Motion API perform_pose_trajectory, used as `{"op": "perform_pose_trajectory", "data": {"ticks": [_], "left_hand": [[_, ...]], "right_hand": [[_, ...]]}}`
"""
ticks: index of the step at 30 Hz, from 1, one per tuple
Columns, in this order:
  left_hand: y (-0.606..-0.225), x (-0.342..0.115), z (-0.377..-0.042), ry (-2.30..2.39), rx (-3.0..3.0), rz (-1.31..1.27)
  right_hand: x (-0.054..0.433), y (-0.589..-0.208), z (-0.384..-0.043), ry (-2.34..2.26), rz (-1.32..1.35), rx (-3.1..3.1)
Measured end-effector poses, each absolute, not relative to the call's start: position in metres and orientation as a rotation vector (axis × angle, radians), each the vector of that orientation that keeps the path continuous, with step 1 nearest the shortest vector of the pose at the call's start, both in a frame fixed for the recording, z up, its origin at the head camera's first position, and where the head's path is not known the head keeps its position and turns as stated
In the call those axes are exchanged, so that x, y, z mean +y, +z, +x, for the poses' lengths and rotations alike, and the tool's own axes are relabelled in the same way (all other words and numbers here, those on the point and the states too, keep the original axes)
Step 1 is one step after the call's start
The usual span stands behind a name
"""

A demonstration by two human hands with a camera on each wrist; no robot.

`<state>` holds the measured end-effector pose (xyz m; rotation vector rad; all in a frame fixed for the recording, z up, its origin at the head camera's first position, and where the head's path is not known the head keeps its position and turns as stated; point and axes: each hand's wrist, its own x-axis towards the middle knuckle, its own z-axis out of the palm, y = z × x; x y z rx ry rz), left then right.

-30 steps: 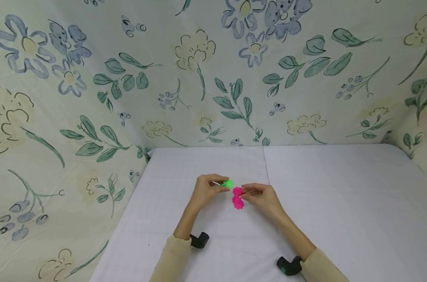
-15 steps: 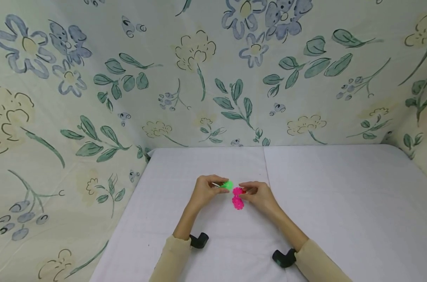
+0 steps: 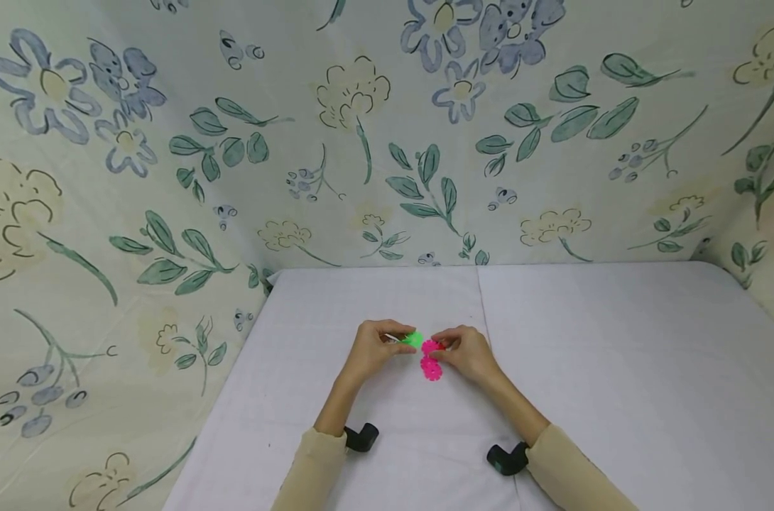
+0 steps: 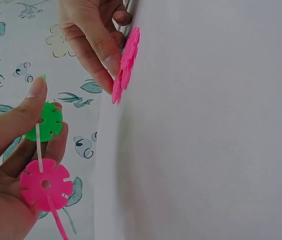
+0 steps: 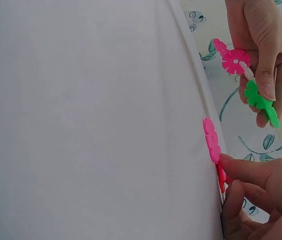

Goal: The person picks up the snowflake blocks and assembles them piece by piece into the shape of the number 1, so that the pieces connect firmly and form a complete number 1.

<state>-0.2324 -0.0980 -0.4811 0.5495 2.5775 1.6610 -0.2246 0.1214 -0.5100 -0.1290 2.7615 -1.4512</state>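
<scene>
With the left hand (image 3: 369, 348), gripped a green disc (image 4: 52, 122) firmly between thumb and fingers, thumb laid straight along the near face, palm side shown in the left wrist view. Carried in that same grip a linked chain: beyond the green disc, a thin white piece (image 4: 39, 150) seen edge-on, then a notched pink disc (image 4: 47, 184) and a second pink piece (image 4: 57, 220), also edge-on. With the right hand (image 3: 471, 353), pinched a joined pink cluster (image 3: 431, 368) and the red piece (image 3: 442, 347) attached to it, thumb meeting fingertip near the join, other fingers curled in toward the palm. Pointed both sets of fingertips at each other, leaving only a narrow gap between green disc and pink cluster. Slanted both forearms inward from beige sleeves (image 3: 572, 465), a black device at the left wrist (image 3: 363, 437) and another at the right wrist (image 3: 508, 459). Held everything over a white-covered table (image 3: 617, 355), in front of floral fabric (image 3: 361, 206).
</scene>
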Motion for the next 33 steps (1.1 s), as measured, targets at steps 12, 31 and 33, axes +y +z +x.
{"op": "perform_pose_trajectory", "data": {"ticks": [12, 31, 33], "left_hand": [[-0.4838, -0.0980, -0.2321, 1.645, 2.596, 0.572], [-0.4800, -0.0981, -0.2301, 1.647, 2.604, 0.575], [-0.4788, -0.0977, -0.2299, 1.659, 2.605, 0.584]], "right_hand": [[0.1187, -0.5119, -0.2250, -1.390, -0.158, 2.766], [0.1237, -0.5109, -0.2219, -1.495, -0.195, 2.699], [0.1264, -0.5095, -0.2205, -1.536, -0.231, 2.676]]}}
